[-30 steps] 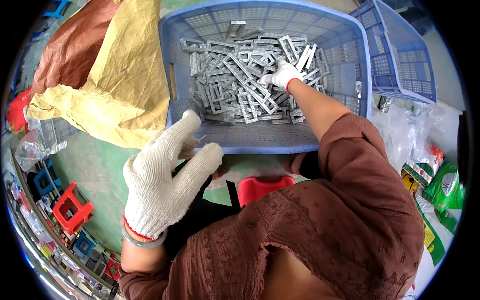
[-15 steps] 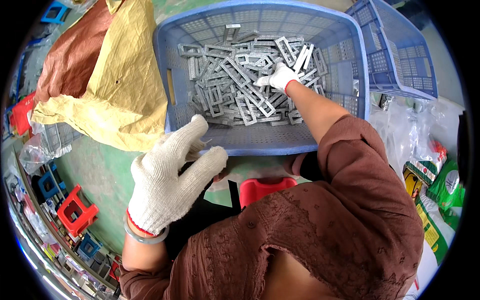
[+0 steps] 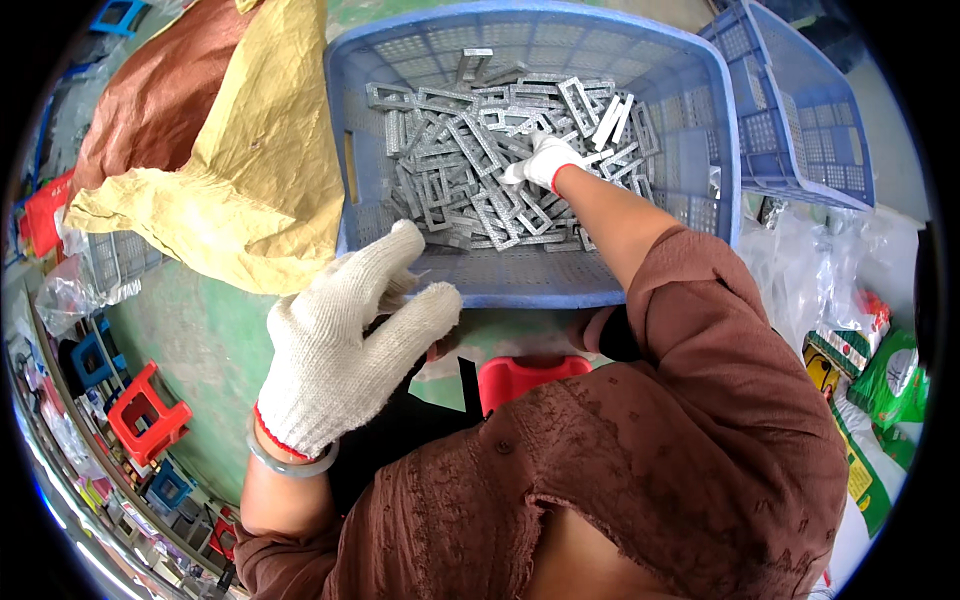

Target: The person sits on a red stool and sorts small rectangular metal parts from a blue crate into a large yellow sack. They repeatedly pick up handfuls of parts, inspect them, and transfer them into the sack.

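Note:
My right hand [image 3: 547, 161], in a white knit glove, reaches into a blue plastic basket [image 3: 480, 300]. It rests on a heap of silvery rectangular metal frames [image 3: 470, 145], its thumb and fingers apart. Its fingertips partly sink among the pieces, but no frame is visibly gripped. Nearer to me, my left hand [image 3: 345, 345] hovers before the basket's near left corner. It wears a thick white glove with a red cuff, thumb and fingers apart around nothing. A pale bangle [image 3: 290, 464] circles that wrist.
A yellow and brown woven sack [image 3: 215, 190] lies against the basket's left side. Another blue basket [image 3: 800, 110] stands tilted at the right, above clear plastic bags [image 3: 800, 260]. Red stools [image 3: 148, 412] are on the green floor at left and below the basket [image 3: 525, 378].
My right hand has shifted slightly left over the heap, and its fingers have spread. My left hand keeps nearly the same pose. The view has moved a little.

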Tool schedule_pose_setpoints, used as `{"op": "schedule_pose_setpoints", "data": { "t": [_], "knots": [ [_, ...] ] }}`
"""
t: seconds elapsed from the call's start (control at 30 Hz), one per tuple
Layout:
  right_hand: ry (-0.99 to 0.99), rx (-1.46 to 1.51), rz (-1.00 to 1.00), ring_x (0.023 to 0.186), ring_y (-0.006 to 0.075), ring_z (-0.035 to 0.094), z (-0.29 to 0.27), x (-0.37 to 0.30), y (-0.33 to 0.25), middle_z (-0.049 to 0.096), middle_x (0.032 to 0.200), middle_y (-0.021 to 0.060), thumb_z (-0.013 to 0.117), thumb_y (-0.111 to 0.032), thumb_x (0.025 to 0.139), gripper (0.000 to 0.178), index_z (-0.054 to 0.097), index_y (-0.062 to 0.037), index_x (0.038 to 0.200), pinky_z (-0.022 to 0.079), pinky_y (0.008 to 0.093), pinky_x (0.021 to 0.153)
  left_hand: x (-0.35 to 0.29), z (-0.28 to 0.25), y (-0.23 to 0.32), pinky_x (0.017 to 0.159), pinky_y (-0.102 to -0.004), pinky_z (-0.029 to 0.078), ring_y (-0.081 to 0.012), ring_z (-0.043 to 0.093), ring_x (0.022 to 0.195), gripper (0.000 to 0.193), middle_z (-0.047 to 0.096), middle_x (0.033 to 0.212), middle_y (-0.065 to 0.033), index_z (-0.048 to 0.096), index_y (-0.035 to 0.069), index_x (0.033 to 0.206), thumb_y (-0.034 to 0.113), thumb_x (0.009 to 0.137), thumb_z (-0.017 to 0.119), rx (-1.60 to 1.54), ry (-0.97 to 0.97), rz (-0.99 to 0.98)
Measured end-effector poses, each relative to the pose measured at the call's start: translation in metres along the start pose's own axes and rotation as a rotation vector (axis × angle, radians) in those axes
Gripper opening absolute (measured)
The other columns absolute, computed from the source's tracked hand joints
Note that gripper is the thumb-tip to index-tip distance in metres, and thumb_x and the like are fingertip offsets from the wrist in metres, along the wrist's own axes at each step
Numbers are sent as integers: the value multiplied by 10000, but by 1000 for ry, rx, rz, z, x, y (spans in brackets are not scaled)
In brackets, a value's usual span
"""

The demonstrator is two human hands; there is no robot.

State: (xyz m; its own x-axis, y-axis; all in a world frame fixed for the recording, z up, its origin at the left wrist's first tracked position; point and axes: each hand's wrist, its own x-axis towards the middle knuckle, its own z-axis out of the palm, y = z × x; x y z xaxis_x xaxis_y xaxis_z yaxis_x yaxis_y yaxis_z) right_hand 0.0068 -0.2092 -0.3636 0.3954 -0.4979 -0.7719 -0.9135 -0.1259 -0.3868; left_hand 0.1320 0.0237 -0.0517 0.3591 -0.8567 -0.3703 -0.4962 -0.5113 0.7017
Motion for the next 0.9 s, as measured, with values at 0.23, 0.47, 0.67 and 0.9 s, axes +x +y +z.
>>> {"op": "schedule_pose_setpoints", "data": {
  "t": [0.23, 0.47, 0.67, 0.9],
  "knots": [
    [73, 36, 0, 1241, 315, 585, -1, 9, 9, 602, 1355, 190, 880, -426, 636, 956, 509, -20, 1418, 459, 370, 1030, 0, -3, -1, 754, -269, 545, -100, 667, 786, 485, 724, 882, -89, 638, -34, 1245, 157, 832, 808, -11, -19, -44],
    [64, 627, -16, 801, 227, 674, 1, 6, 37, 666, 1203, 199, 898, -151, 668, 1023, 334, 78, 1490, 547, 334, 558, 1, -9, 0, 718, -247, 529, -90, 643, 737, 467, 695, 839, -62, 638, -34, 1230, 198, 852, 785, -52, -105, -117],
    [-288, 1121, -243, 546, 170, 616, -36, -36, 32, 668, 849, 88, 822, -73, 778, 419, 615, 44, 1122, 455, 285, 395, 1, -7, -11, 630, -228, 488, -61, 575, 665, 333, 621, 756, -6, 647, 9, 1118, 241, 893, 723, 43, -146, -92],
    [-257, 1141, -594, 679, 192, 682, -87, -150, -27, 680, 905, 97, 746, -119, 853, 295, 634, 1, 1098, 537, 300, 503, 6, 10, -22, 778, -288, 490, -178, 624, 840, 610, 652, 889, -50, 588, 44, 1262, 495, 866, 697, 37, 34, 4]
  ]
}}
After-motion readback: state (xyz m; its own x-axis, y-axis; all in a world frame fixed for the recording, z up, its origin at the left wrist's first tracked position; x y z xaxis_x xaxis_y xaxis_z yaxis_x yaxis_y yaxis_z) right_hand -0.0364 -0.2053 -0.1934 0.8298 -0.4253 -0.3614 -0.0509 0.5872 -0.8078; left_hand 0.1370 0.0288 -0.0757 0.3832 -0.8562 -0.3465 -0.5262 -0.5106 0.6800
